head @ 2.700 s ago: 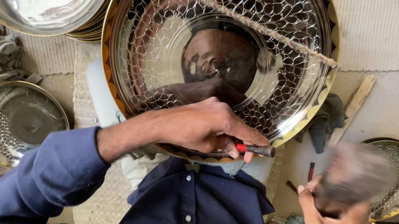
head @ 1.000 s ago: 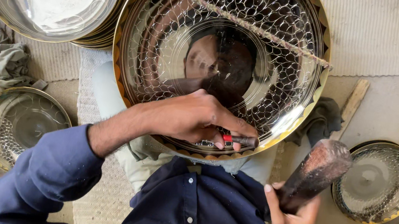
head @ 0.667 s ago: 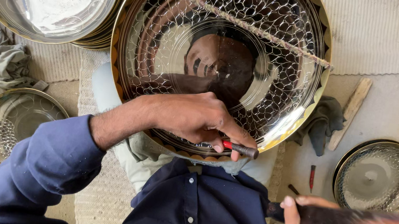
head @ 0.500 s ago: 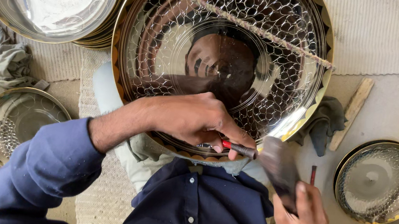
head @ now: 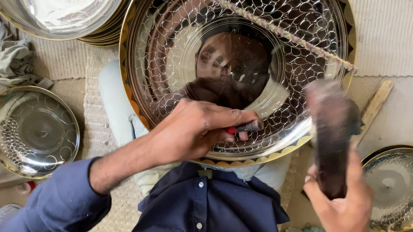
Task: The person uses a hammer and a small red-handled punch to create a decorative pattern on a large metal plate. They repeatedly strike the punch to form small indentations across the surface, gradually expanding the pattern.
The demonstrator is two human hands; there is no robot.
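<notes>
Head view: at frame centre, the left hand (head: pixel 190 132) is closing its grip on a red-handled punch (head: pixel 244 127) against the large engraved metal tray (head: pixel 171 57). At right, the right hand (head: pixel 347 206) is gripping a blurred dark mallet (head: pixel 329 133) beside the tray's rim.

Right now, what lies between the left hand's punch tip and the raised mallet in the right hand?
In the head view, only the big tray's engraved rim shows between the punch and the mallet; nothing else lies there.
</notes>
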